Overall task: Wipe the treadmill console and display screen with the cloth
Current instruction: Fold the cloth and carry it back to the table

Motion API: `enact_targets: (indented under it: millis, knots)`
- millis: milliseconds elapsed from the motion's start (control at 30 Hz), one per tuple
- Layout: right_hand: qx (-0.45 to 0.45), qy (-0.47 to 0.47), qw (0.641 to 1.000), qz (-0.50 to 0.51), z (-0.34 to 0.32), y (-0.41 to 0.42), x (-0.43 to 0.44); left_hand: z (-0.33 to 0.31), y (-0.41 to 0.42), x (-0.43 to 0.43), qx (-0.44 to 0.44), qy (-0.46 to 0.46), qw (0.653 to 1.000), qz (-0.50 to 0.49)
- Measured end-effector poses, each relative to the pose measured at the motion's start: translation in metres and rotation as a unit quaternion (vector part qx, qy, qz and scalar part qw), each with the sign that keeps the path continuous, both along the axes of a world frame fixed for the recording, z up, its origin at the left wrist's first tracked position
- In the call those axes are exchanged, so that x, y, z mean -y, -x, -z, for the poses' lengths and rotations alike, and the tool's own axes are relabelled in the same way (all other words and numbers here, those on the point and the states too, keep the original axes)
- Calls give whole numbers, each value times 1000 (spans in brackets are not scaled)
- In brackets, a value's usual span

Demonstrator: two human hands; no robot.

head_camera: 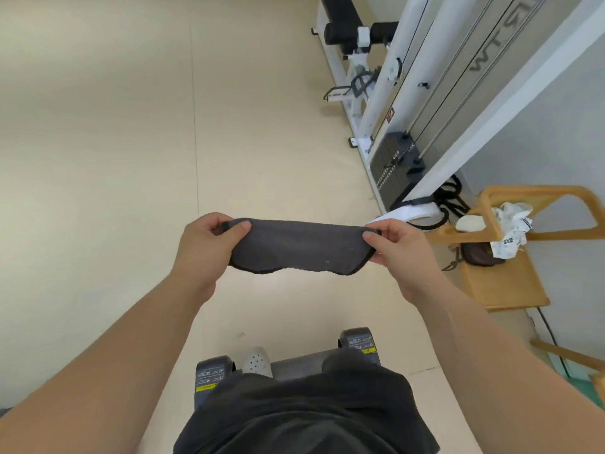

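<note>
A dark grey cloth (296, 245) is stretched flat between both hands in front of me, above the beige floor. My left hand (209, 240) pinches its left corner between thumb and fingers. My right hand (397, 249) pinches the right corner the same way. Below, by my feet, the grey rear end of the treadmill deck (294, 363) shows, with two dark end caps bearing yellow labels. The treadmill's console and display screen are out of view.
A white cable weight machine (402, 93) with a dark weight stack stands at the right along the wall. A wooden chair (504, 283) holding a crumpled white bag and a dark pouch sits at the right. Beige floor (98, 142) spreads to the left.
</note>
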State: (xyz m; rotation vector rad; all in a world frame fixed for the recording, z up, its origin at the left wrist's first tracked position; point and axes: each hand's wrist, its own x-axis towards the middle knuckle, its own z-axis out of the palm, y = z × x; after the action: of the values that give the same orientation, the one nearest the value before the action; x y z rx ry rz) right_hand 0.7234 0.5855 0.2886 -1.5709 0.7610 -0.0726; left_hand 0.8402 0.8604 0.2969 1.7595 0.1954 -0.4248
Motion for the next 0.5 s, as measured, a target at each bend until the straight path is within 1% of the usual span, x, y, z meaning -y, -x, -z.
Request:
enact_targets:
  millis: [100,200,300,367,500]
  knots:
    - [-4,12,1000,7,12,-47,4,10,-58,13,0,7,1000,11]
    - [2,-1,1000,23,28,-96,15,28,-111,28,8,-4,1000,27]
    - [26,-16,999,34,59,-150,33,65,-164,51,29,-24,998,51]
    - [34,-24,998,45,95,-189,50,101,-206,74,42,-28,997,59]
    - [38,-45,994,90,200,-263,91,202,-285,129,37,-11,998,49]
